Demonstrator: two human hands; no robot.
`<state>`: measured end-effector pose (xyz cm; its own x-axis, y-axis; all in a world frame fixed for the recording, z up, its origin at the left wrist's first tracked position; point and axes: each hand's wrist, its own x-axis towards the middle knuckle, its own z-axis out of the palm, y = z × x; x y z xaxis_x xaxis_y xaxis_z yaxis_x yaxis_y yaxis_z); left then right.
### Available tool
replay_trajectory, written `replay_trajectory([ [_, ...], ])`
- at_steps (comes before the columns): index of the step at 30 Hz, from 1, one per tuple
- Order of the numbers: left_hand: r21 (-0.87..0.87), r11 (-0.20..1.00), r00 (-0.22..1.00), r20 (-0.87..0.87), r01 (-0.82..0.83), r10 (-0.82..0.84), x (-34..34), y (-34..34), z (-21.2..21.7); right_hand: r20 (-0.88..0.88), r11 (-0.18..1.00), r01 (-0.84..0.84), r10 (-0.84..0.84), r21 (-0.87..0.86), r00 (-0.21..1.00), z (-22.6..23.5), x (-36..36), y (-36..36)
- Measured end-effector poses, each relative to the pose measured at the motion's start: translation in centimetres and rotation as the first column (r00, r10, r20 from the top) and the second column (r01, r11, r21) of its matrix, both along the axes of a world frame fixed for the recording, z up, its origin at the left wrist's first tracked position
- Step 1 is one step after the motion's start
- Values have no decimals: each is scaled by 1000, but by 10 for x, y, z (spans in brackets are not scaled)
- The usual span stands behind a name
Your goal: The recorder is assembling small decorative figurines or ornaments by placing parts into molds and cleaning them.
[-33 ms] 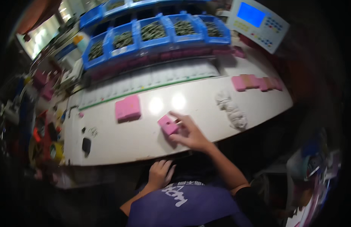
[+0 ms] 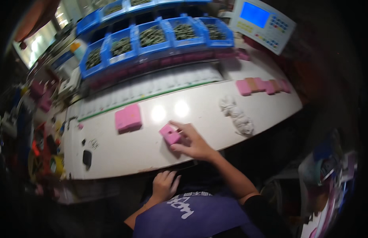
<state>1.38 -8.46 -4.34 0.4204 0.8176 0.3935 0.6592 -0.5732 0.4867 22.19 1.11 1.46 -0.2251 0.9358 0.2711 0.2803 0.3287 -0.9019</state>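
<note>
My right hand (image 2: 194, 143) has its thumb and fingers around a small pink block (image 2: 169, 134) with a dark hole in its face, held at the near middle of the white table (image 2: 112, 156). Below the table's front edge, by the purple apron (image 2: 192, 216), is my left hand (image 2: 165, 185); its fingers are loosely stretched and hold nothing I can see. A larger pink stack (image 2: 128, 118), perhaps of boxes or cards, sits left of the held block. Fine detail on the pink things is blurred.
Blue bins (image 2: 151, 36) of small greenish parts line the back above a white strip with a green edge (image 2: 152, 95). At right lie crumpled white cloth (image 2: 236, 116) and pink bundles with brown bands (image 2: 251, 85). A keypad device (image 2: 263, 25) stands behind; a black object (image 2: 87, 158) lies left.
The whole view has shifted slightly, so everything appears a little farther left. My right hand still grips the pink block, and neither hand has clearly moved over the table.
</note>
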Motion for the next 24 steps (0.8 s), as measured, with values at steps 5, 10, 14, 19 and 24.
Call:
replay_trajectory([
  [5, -20, 994, 994, 45, 104, -103, -5, -3, 19, 11, 1000, -24, 25, -17, 1000, 3, -5, -3],
  [10, -160, 974, 908, 363, -162, 211, -1, 33, 68, -111, 996, -19, 8, -91, 994, -7, -4, -9],
  [14, -406, 914, 852, 471, -22, 229, 17, 98, 62, -152, 996, 82, -75, 34, 986, -1, -7, -15],
  [19, -317, 948, 894, 435, 37, 110, 28, 108, 58, -15, 967, 138, -138, 216, 990, 4, -6, -16],
  [24, -245, 969, 896, 426, -15, 122, 28, 95, 55, 120, 927, 98, -150, 363, 981, 14, -8, -25],
])
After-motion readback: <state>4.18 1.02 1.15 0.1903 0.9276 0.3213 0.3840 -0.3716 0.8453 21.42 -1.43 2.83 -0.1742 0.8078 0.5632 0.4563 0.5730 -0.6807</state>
